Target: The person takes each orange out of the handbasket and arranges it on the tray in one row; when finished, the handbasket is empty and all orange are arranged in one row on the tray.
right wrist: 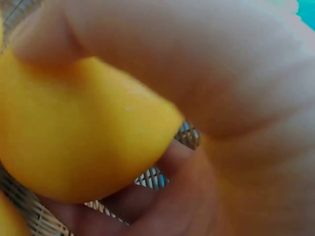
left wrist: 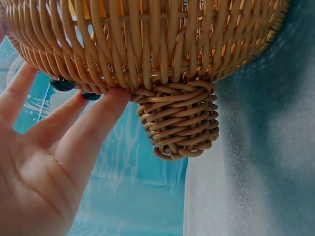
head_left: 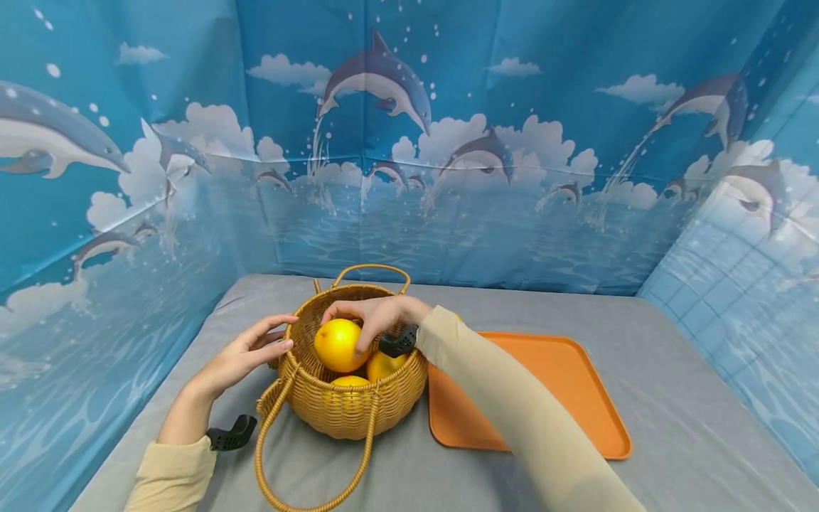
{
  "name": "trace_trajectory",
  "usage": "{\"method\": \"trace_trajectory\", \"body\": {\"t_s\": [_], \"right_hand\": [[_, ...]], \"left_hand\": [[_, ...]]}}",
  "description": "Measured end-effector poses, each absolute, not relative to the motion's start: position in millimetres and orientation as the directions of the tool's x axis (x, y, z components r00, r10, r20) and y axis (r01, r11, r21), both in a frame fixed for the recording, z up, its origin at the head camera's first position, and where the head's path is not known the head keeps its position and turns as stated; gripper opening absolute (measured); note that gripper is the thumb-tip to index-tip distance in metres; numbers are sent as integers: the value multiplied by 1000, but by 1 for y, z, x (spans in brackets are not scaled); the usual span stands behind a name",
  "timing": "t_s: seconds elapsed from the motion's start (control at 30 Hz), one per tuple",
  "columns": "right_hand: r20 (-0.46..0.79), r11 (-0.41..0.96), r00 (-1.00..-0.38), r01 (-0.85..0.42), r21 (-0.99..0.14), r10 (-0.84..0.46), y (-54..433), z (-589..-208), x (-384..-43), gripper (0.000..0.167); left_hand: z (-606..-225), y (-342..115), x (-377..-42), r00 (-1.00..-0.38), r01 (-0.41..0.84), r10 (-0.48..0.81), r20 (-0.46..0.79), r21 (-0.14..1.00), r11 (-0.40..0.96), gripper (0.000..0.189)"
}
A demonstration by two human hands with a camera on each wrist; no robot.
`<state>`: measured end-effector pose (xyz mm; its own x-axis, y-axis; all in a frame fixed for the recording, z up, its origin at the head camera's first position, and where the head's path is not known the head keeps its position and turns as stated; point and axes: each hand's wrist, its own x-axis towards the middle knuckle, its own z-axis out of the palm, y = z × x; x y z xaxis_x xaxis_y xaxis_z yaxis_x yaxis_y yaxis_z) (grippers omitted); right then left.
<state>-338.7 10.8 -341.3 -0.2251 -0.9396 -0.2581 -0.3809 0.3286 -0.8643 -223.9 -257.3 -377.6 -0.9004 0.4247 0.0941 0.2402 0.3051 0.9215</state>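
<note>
A woven wicker basket [head_left: 345, 416] with two looped handles holds several round yellow-orange fruits. My right hand [head_left: 384, 316] reaches into it and grips one fruit [head_left: 337, 346] near the top, thumb on one side and fingers on the other. In the right wrist view this smooth fruit [right wrist: 78, 132] lies between thumb and fingers. Below it in the basket are another fruit [head_left: 384, 364] and a third [head_left: 350, 381], partly hidden by the rim. At the basket's left side, my left hand [head_left: 239, 355] touches the rim with extended fingers; the left wrist view shows fingertips against the wicker wall [left wrist: 147, 44].
An orange tray [head_left: 563, 384] lies right of the basket, partly covered by my right sleeve. One basket handle [head_left: 307, 506] hangs toward me. Grey cloth [head_left: 678, 398] covers the table, and a dolphin-print curtain [head_left: 409, 213] stands behind and at both sides.
</note>
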Motion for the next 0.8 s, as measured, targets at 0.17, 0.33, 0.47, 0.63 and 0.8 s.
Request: {"method": "trace_trajectory", "body": {"t_s": [0.17,0.33,0.47,0.63,0.8], "right_hand": [[-159,287,-318,-409,-866,-935,15,-336,-335,68],[-40,169,-323,-383,-908,-946,20,-324,-331,70],[61,50,-308,-340,-939,-949,29,-310,-326,70],[139,11,-399,-352,-936,-906,51,-293,-318,71],[213,-19,-510,-358,-933,-834,82,-284,-309,72]], "left_hand": [[-380,-257,-224,-899,248,426,104,922,298,46],[-381,-257,-225,-899,245,425,105,925,289,44],[-381,-256,-225,-899,242,426,102,927,287,45],[-381,-257,-225,-901,245,421,104,923,297,46],[-381,-257,-224,-904,241,417,97,920,309,47]]}}
